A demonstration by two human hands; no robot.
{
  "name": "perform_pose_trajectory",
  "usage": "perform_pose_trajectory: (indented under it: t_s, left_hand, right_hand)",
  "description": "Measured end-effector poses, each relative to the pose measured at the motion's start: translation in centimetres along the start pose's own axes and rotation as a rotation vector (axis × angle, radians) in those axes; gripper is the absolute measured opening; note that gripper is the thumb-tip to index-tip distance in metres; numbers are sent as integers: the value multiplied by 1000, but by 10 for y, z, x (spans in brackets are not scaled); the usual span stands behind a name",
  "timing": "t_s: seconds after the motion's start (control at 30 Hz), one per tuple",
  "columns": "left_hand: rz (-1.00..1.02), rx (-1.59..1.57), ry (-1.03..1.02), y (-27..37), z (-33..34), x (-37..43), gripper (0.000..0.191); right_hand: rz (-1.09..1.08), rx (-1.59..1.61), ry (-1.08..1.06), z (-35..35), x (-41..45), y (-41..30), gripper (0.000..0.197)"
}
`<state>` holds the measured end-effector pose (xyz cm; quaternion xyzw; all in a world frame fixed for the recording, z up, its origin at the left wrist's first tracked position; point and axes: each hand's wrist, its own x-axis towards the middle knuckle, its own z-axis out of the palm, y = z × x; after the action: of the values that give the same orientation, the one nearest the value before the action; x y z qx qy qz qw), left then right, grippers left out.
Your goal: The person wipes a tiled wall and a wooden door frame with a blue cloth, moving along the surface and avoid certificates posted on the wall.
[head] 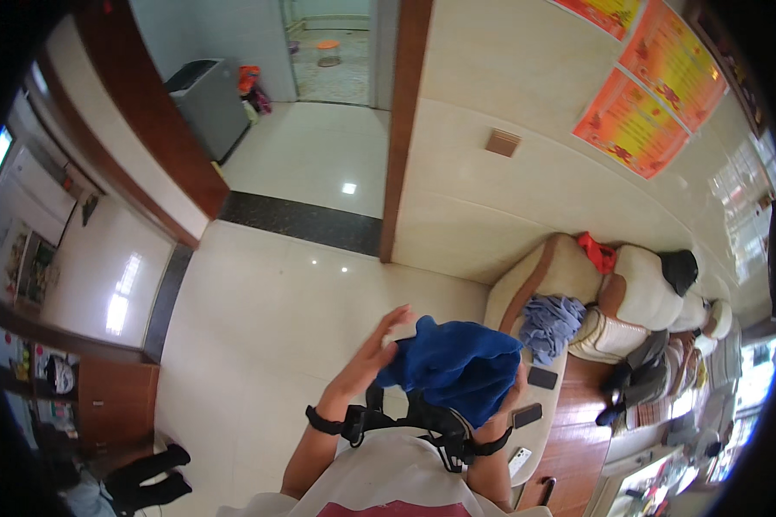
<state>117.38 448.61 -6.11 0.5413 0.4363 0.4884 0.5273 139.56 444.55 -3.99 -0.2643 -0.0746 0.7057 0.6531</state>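
A folded, rumpled piece of dark blue cloth [459, 362] is held up in front of my torso. My right hand [517, 391] grips its right side, with most of the fingers hidden behind the fabric. At the cloth's left edge is my left hand [378, 346], fingers stretched out and thumb apart. Whether that thumb touches the fabric, I cannot tell. Black straps with buckles circle both forearms. Just right of the cloth, a crumpled grey-blue cloth [551, 328] lies on the cream sofa [549, 268].
Two dark phones [542, 378] [527, 415] and a white phone [519, 460] lie on the sofa's pale edge. A person [646, 368] sits farther along it; another person [145, 478] is at lower left. A doorway leads past a dark threshold [301, 221] to a grey washing machine [210, 106].
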Motion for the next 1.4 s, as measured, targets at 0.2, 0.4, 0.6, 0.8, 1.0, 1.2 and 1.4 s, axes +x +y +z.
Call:
perform_pose_trajectory:
  t_s: [0.2, 0.4, 0.6, 0.8, 1.0, 1.2, 1.4]
  left_hand:
    - [-300, -303, -359, -25, -47, -54, 75]
    - [-158, -350, 126, 23, -35, -70, 53]
    - [-85, -487, 399, 14, -35, -39, 42]
    - [31, -453, 547, 23, -32, 4, 43]
    - [46, -436, 652, 27, -17, 67, 39]
    - [-26, -380, 792, 14, -35, 97, 15]
    - [-43, -250, 792, 15, -76, 126, 10]
  right_hand:
    - [49, -215, -355, 31, 12, 22, 70]
    - [336, 266, -402, 63, 60, 67, 85]
    - [714, -95, -243, 32, 86, 98, 74]
    - [574, 181, -413, 63, 139, 51, 65]
    - [548, 87, -291, 52, 192, 45, 53]
    - [589, -370, -557, 17, 242, 50, 69]
    - [510, 28, -258, 54, 292, 58, 60]
